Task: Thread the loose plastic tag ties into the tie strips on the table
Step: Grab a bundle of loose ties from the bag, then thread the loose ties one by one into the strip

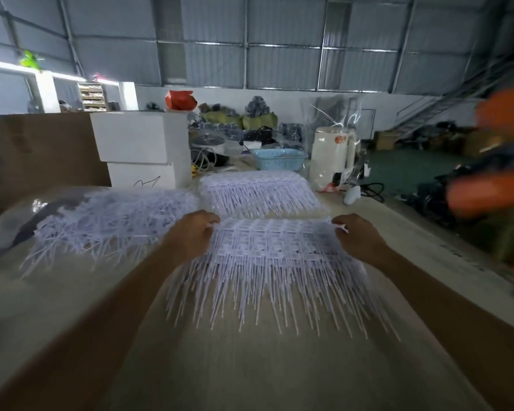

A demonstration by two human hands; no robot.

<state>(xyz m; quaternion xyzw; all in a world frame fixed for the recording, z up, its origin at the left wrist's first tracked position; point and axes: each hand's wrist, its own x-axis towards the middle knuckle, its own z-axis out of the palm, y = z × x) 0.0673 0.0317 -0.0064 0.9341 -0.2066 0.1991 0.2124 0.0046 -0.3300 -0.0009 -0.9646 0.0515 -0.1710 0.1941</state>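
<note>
Both grips pinch the far corners of the near stack of tie strips (275,244): left hand (192,232) and right hand (357,236) at opposite ends, keeping it flat on the table (250,366), tails toward me. Loose ties (107,221) lie heaped to its left, within reach.
</note>
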